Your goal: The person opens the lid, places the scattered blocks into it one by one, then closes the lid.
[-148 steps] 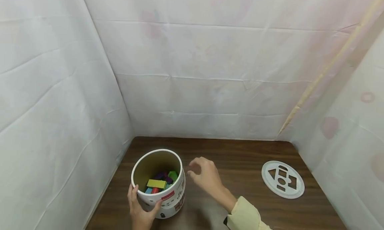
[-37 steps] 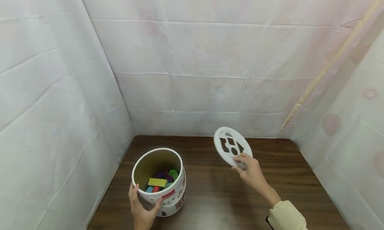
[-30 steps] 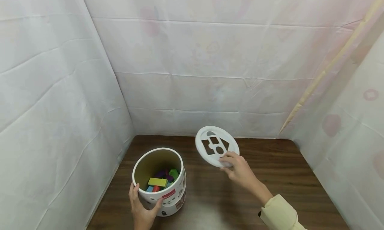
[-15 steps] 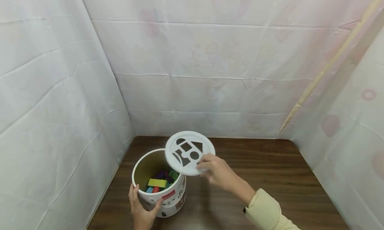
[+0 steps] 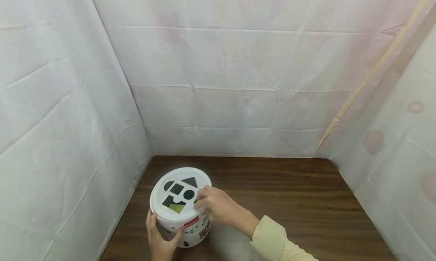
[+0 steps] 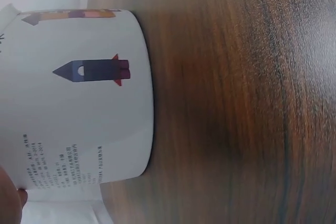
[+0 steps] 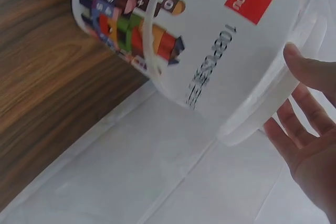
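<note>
A white bucket (image 5: 195, 229) with printed pictures and a red label stands on the brown table, leaning slightly in the head view. Over its mouth lies a round white lid (image 5: 160, 194) with shaped cut-outs, and a yellow block (image 5: 176, 208) shows through one of them. My left hand (image 5: 160, 240) grips the bucket's near left side, thumb on the front and fingers near the rim. At the lid's right edge, my right hand (image 5: 218, 206) pinches it; in the right wrist view, the thumb is at the rim, with the other fingers (image 7: 302, 124) across the lid's edge.
The brown wood-grain table (image 5: 289, 200) extends right and behind the bucket. White sheeting (image 5: 238, 113) walls the table at the back and on both sides, close to the bucket's left. A pale yellow strip (image 5: 357, 90) runs down the back right corner.
The right hand has picked up the lid from the table's right side and carried it left onto the bucket's mouth, covering most of the blocks. The left hand has kept its hold on the bucket.
</note>
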`<state>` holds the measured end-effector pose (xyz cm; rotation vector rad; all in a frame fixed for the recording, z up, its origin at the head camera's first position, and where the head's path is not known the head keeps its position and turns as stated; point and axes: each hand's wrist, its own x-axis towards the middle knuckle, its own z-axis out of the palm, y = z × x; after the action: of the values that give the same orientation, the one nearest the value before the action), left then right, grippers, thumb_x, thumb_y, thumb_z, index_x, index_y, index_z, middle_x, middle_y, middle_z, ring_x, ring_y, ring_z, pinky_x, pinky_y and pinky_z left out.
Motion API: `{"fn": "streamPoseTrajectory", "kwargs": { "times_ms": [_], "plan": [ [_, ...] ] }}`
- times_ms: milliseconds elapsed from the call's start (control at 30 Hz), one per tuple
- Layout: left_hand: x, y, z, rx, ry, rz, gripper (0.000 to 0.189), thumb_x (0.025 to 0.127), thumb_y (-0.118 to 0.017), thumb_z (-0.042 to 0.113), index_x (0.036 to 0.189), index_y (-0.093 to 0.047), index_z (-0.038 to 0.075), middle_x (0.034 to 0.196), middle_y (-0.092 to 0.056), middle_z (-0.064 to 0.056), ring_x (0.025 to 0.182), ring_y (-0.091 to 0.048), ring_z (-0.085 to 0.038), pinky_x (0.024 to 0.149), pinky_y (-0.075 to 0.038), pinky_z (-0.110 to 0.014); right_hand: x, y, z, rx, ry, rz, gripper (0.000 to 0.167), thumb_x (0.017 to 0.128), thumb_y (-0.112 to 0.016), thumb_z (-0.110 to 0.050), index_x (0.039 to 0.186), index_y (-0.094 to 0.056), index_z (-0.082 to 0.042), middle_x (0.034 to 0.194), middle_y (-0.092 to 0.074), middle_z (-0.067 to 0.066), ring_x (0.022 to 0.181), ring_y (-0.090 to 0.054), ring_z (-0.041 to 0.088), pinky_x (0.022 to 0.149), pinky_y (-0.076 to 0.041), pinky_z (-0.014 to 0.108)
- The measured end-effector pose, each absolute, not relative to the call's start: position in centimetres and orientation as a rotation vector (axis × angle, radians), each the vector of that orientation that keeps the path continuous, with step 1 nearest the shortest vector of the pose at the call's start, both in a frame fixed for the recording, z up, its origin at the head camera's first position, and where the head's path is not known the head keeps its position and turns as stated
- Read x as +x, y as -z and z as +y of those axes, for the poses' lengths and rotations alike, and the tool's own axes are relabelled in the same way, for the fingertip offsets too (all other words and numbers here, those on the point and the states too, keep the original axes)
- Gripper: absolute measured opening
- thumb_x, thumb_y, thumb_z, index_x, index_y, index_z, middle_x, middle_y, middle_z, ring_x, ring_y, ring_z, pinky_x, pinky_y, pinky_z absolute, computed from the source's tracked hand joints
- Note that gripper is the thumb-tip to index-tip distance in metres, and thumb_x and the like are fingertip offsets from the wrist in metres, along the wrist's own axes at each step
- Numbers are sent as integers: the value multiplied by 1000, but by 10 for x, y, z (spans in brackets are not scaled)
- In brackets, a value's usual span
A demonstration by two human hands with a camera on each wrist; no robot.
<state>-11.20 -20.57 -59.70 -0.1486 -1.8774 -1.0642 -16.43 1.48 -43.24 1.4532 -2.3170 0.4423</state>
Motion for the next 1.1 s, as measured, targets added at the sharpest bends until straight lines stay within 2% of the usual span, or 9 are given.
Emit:
{"fn": "streamPoseTrajectory", "kwargs": {
  "times_ms": [100,167,267,367,500,667,833,967,1100],
  "plan": [
    [-110,592,-207,-167,1074,-1891,104,59,-89,28,139,-32,-5,147,-27,-23,136,-25,-20,108,-19,-21,-165,437,8,1447,-380,-2337,25,70,-79,-8,91,-76,-20,92,-61,-6,85,-52,8,75,-45,14],
    [-107,587,-208,-201,1082,-1885,103,57,-89,17,139,-32,-8,146,-27,-27,135,-26,-18,107,-23,-20,-166,441,6,1424,-360,-2349,25,71,-79,-8,91,-76,-22,93,-61,-6,86,-52,9,76,-45,16],
    [-101,572,-208,-244,1149,-1823,91,58,-79,-4,135,-32,-15,141,-28,-36,132,-34,-15,103,-30,-17,-167,446,7,1392,-350,-2374,24,71,-79,-10,92,-76,-23,94,-60,-6,87,-52,9,76,-45,16],
    [-98,556,-211,-251,1188,-1744,75,63,-65,-13,130,-34,-20,136,-32,-41,127,-44,-14,99,-37,-16,-171,448,9,1402,-383,-2381,24,71,-79,-12,92,-76,-22,95,-59,-5,90,-51,10,77,-45,16],
    [-110,544,-224,-224,1120,-1784,61,72,-62,-5,129,-43,-13,138,-39,-31,128,-43,-23,102,-34,-18,-179,448,7,1374,-518,-2404,30,76,-76,-29,104,-72,-19,113,-58,3,106,-49,18,86,-44,30],
    [-128,535,-238,-208,1076,-1927,54,80,-61,3,132,-51,0,143,-42,-15,133,-35,-30,109,-24,-21,-191,452,-3,1199,-670,-2617,71,85,-56,-59,140,-46,-15,149,-31,16,136,-26,35,103,-32,56],
    [-139,535,-232,-246,1052,-1845,45,79,-48,-4,123,-56,-7,138,-45,-24,130,-39,-33,107,-27,-20,-194,464,-9,1126,-771,-2791,87,86,-44,-69,149,-29,-12,158,-5,10,142,-6,33,105,-22,63],
    [-145,539,-224,-292,1003,-1769,43,77,-41,-4,116,-56,-14,131,-47,-33,125,-44,-37,106,-30,-21,-193,472,-9,1068,-802,-2785,87,85,-44,-69,149,-30,-11,158,-4,8,143,-6,32,105,-23,63],
    [-149,542,-226,-288,984,-1753,42,78,-38,1,113,-56,-13,128,-48,-33,122,-45,-35,104,-31,-20,-192,474,-12,1056,-848,-2772,85,84,-43,-70,148,-32,-15,159,-4,7,142,-10,31,103,-25,64]
  ]
}}
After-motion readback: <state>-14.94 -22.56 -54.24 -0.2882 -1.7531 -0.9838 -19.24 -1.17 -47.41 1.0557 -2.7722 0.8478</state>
